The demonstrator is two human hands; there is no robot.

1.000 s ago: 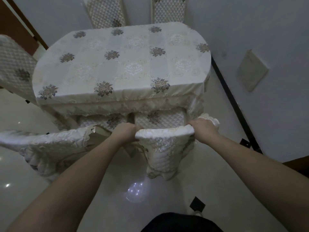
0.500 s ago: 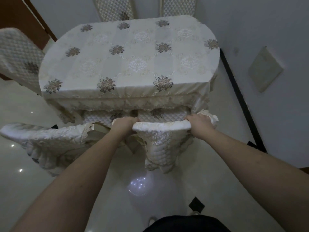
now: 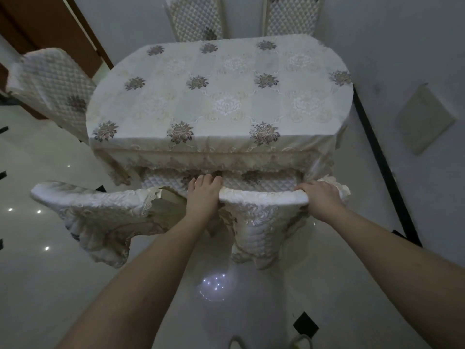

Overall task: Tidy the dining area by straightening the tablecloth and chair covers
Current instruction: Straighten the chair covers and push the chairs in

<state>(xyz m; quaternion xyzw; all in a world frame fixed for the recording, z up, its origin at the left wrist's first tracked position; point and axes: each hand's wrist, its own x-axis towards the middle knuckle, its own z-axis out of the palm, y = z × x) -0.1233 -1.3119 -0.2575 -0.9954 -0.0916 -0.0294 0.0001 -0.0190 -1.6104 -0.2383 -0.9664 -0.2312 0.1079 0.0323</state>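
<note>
Left hand [image 3: 202, 195]: closed over the left end of the top rail of the near chair, fingers curled forward over the chair cover [image 3: 261, 215], thumb side not visible. Right hand [image 3: 319, 197]: clamped on the right end of the same rail, fingers wrapped over the top edge, bunching the lace trim at that corner. Both forearms extend from the bottom of the view, roughly symmetric.

The cover under the hands is cream, quilted, embroidered; it lies smooth along the rail and hangs down the chair back toward the floor [image 3: 125, 285] with a scalloped lower hem. The chair's seat tucks under the near edge of the table; quilted seat padding shows just beyond the fingers.

Second chair cover [image 3: 100, 215], immediately left of the held one: sits askew, its right corner lifted, exposing what appears to be bare chair frame, though the light is too dim to be sure. Its skirt hangs rumpled.

Tablecloth [image 3: 221, 96]: cream with dark floral medallions, lies flat across the rounded top, lace border draping over the near edge. Right end of the table is close to the wall [image 3: 402, 46].

Covered chair [image 3: 52, 86] at the far left corner; two more quilted chair backs [image 3: 196, 18] at the far edge.
</note>
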